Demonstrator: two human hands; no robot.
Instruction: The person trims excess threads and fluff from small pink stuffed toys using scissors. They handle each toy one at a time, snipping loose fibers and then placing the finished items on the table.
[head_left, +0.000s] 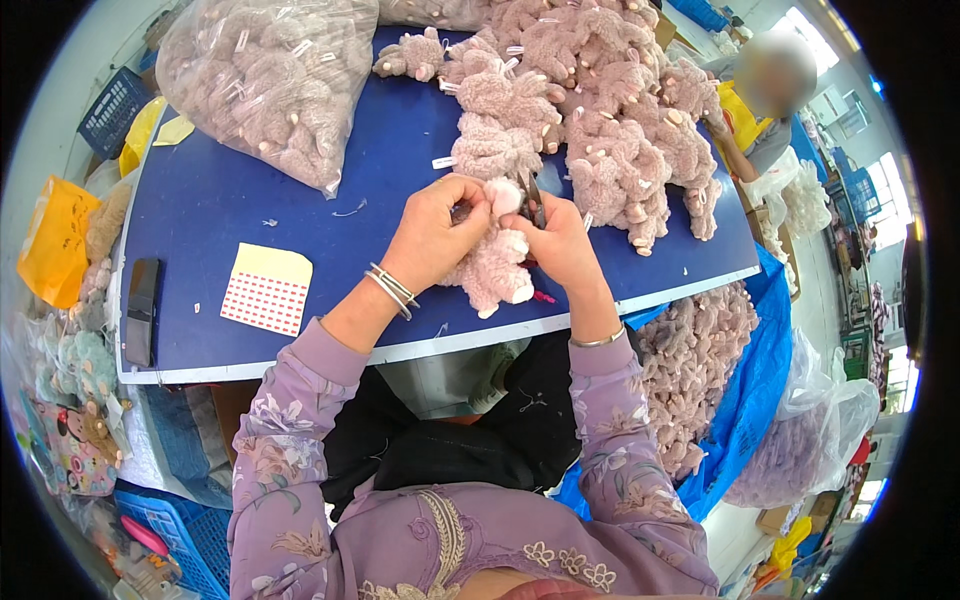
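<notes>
At the near edge of the blue table point(400, 150), my left hand point(432, 232) pinches a small pink plush toy point(488, 272) by its upper part, where a pale white tuft stands up. My right hand point(566, 246) is closed around small dark metal scissors point(534, 198), whose blades lie beside that tuft. The toy rests between both hands, partly covered by the fingers. Just beyond them sits a row of similar pink plush toys point(490, 145) with white tags.
A bulging clear bag of plush toys point(270, 90) stands back left. A sheet of red-marked stickers point(268, 290) and a black phone-like object point(143, 310) lie at left. A blue sack of pink toys point(700, 370) stands right; a person point(765, 100) sits beyond.
</notes>
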